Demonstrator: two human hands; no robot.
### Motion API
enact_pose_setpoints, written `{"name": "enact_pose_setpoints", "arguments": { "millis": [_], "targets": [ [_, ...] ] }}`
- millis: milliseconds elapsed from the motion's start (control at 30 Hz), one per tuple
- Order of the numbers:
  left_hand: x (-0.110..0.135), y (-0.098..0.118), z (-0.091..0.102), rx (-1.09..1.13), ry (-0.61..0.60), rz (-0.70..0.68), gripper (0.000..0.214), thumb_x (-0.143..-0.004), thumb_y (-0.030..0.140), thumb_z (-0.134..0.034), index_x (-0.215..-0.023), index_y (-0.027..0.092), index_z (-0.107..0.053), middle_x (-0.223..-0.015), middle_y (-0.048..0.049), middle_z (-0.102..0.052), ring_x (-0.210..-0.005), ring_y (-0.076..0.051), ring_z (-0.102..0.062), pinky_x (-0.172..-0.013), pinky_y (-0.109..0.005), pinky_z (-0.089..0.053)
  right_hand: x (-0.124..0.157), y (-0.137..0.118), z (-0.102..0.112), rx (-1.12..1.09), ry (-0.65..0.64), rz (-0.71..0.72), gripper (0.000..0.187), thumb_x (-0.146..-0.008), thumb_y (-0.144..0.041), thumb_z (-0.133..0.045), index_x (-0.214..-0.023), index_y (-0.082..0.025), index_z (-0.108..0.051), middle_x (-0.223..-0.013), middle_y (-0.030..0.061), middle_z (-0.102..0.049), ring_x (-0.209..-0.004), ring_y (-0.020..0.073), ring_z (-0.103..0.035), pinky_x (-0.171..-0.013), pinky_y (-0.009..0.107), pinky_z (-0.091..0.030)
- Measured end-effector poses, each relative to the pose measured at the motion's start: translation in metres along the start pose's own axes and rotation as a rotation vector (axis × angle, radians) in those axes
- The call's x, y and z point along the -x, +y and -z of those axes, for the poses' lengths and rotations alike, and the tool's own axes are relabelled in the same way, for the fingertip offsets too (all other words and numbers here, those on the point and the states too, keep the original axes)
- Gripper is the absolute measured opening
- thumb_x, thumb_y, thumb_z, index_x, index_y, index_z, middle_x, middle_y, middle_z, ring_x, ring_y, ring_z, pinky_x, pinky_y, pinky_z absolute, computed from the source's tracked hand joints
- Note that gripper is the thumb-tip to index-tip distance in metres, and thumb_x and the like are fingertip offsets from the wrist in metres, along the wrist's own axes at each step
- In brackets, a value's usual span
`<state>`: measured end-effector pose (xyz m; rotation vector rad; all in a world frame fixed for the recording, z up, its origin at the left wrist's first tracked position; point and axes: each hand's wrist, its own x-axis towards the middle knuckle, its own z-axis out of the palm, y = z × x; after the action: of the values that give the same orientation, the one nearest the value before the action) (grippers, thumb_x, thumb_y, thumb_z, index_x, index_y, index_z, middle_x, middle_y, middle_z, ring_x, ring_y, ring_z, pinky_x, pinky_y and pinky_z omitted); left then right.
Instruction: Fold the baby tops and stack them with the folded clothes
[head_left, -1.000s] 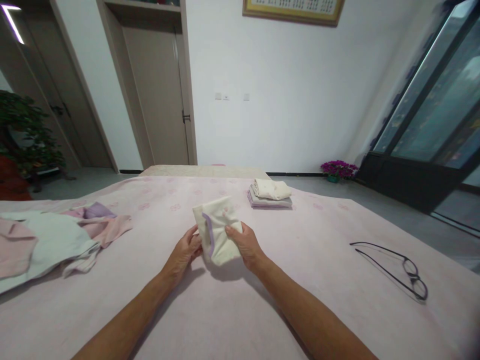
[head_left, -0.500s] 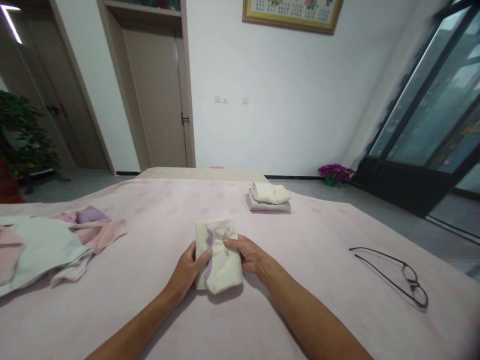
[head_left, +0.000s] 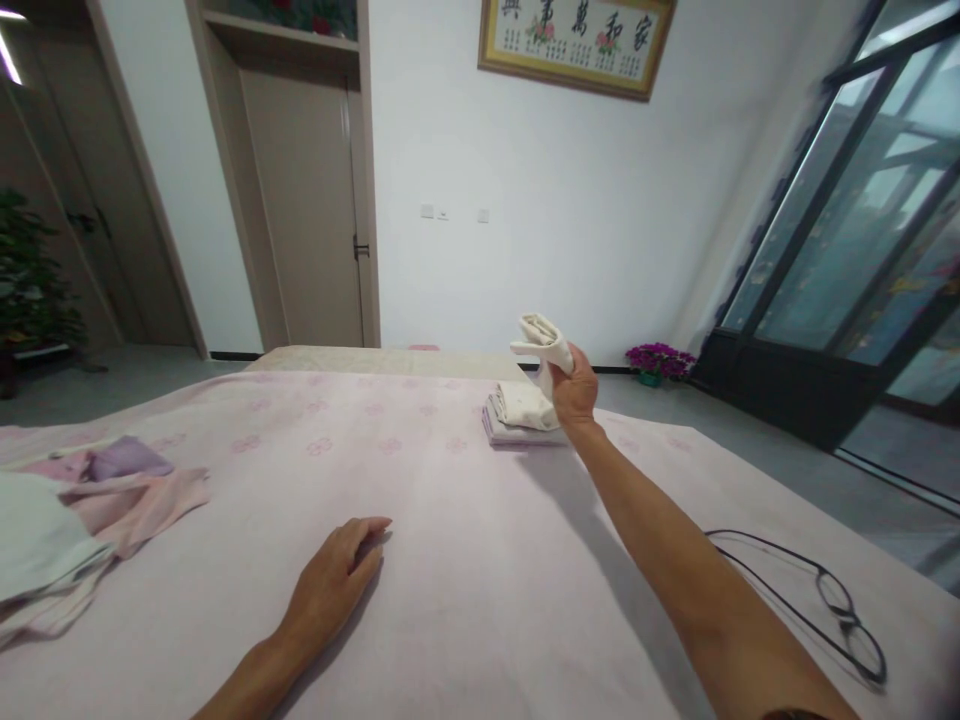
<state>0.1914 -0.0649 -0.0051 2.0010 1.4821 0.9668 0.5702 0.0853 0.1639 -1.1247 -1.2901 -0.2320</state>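
**A:** ok so from where I'm standing, the right hand (head_left: 576, 388) is stretched way out over the far side of the bed (head_left: 465, 560), fingers closed around a folded cream cloth (head_left: 541, 342). It's held up in the air, just above the stack of folded cloths (head_left: 519, 415), not touching it as far as I can see.

**B:** how many in that stack?

**A:** looks like two, a cream one on top and a pale lilac one underneath. Could be more layers, can't tell from here. So three folded pieces counting the one in the hand.

**B:** and the other hand?

**A:** left hand (head_left: 334, 585) is flat on the pink bedcover, palm down, fingers loosely together, gripping nothing. Well apart from the stack.

**B:** any baskets or boxes?

**A:** nope, everything just sits on the bedcover. There's a loose heap of unfolded clothes (head_left: 71, 520) at the left edge, pink, lilac and a pale greenish white piece, can't count them properly. One pair of glasses (head_left: 829, 600) lies on the right side, arms unfolded. Only pot I see is one with purple flowers (head_left: 660, 358) on the floor by the wall.
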Motion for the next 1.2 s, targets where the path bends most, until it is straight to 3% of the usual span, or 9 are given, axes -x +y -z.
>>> {"name": "enact_pose_setpoints", "arguments": {
  "millis": [100,200,300,400,533,700,867,1067,1200],
  "targets": [
    [-0.001,0.003,0.000,-0.046,-0.001,-0.019,0.033,-0.089,0.031,-0.050,-0.117,0.025,-0.066,-0.117,-0.0053,-0.069,-0.112,-0.023,-0.062,-0.099,-0.041,-0.047,-0.017,0.031,-0.002,0.297,0.044,0.254,0.043,-0.093,-0.031,-0.047,-0.132,-0.018,-0.060,-0.134,0.0124,-0.061,-0.127,0.0273,-0.051,-0.109,0.043,-0.034],
    [-0.002,0.004,0.002,-0.069,-0.013,-0.013,0.032,-0.089,0.030,-0.050,-0.117,0.026,-0.067,-0.117,-0.0046,-0.069,-0.112,-0.023,-0.062,-0.099,-0.041,-0.047,0.002,0.065,-0.011,0.554,-0.237,0.295,0.058,-0.084,-0.014,-0.048,-0.141,-0.021,-0.054,-0.145,0.0098,-0.053,-0.139,0.0257,-0.040,-0.115,0.041,-0.027],
    [-0.002,0.006,0.003,-0.079,-0.028,-0.027,0.031,-0.090,0.029,-0.050,-0.115,0.026,-0.067,-0.118,-0.0041,-0.068,-0.113,-0.023,-0.060,-0.101,-0.042,-0.046,0.031,0.097,-0.020,0.655,-0.639,0.251,0.060,-0.077,-0.012,-0.050,-0.136,-0.025,-0.059,-0.138,0.0056,-0.061,-0.132,0.0254,-0.048,-0.114,0.043,-0.029],
    [-0.002,0.008,0.004,-0.088,-0.052,-0.044,0.029,-0.090,0.028,-0.049,-0.112,0.027,-0.068,-0.116,-0.0037,-0.068,-0.113,-0.023,-0.059,-0.101,-0.041,-0.045,0.043,0.114,-0.023,0.647,-0.623,0.195,0.061,-0.079,-0.012,-0.045,-0.137,-0.025,-0.058,-0.142,0.0040,-0.058,-0.134,0.0245,-0.046,-0.116,0.045,-0.026],
    [-0.002,0.010,0.005,-0.098,-0.068,-0.051,0.026,-0.091,0.027,-0.048,-0.109,0.026,-0.068,-0.113,-0.0043,-0.068,-0.111,-0.024,-0.059,-0.098,-0.041,-0.045,0.036,0.114,-0.022,0.641,-0.541,0.220,0.063,-0.081,-0.013,-0.042,-0.143,-0.023,-0.052,-0.148,0.0038,-0.052,-0.138,0.0233,-0.041,-0.117,0.044,-0.024],
    [-0.002,0.012,0.005,-0.094,-0.092,-0.073,0.025,-0.092,0.026,-0.046,-0.106,0.025,-0.066,-0.111,-0.0045,-0.067,-0.109,-0.023,-0.058,-0.097,-0.041,-0.045,0.038,0.107,-0.019,0.699,-0.799,0.278,0.068,-0.079,-0.012,-0.046,-0.146,-0.028,-0.048,-0.151,0.0017,-0.049,-0.142,0.0226,-0.037,-0.120,0.046,-0.018],
    [-0.002,0.015,0.007,-0.100,-0.087,-0.076,0.024,-0.090,0.024,-0.046,-0.101,0.025,-0.067,-0.108,-0.0046,-0.068,-0.106,-0.024,-0.059,-0.095,-0.040,-0.045,0.046,0.105,-0.015,0.816,-0.812,0.271,0.071,-0.083,-0.014,-0.046,-0.153,-0.021,-0.037,-0.160,0.0100,-0.034,-0.148,0.0273,-0.028,-0.119,0.051,-0.017],
    [-0.002,0.017,0.008,-0.109,-0.086,-0.081,0.024,-0.089,0.023,-0.044,-0.099,0.025,-0.066,-0.107,-0.0052,-0.068,-0.105,-0.024,-0.059,-0.093,-0.039,-0.045,0.049,0.104,-0.016,0.886,-0.954,0.201,0.077,-0.082,-0.018,-0.046,-0.156,-0.017,-0.028,-0.162,0.0144,-0.027,-0.150,0.0286,-0.022,-0.119,0.054,-0.015],
    [-0.001,0.018,0.008,-0.113,-0.076,-0.106,0.025,-0.089,0.022,-0.043,-0.098,0.024,-0.067,-0.106,-0.0055,-0.068,-0.103,-0.023,-0.059,-0.092,-0.038,-0.045,0.053,0.078,-0.017,0.862,-0.851,0.195,0.082,-0.076,-0.017,-0.050,-0.155,-0.013,-0.029,-0.162,0.0166,-0.028,-0.150,0.0308,-0.021,-0.119,0.054,-0.015]
  ]
}}
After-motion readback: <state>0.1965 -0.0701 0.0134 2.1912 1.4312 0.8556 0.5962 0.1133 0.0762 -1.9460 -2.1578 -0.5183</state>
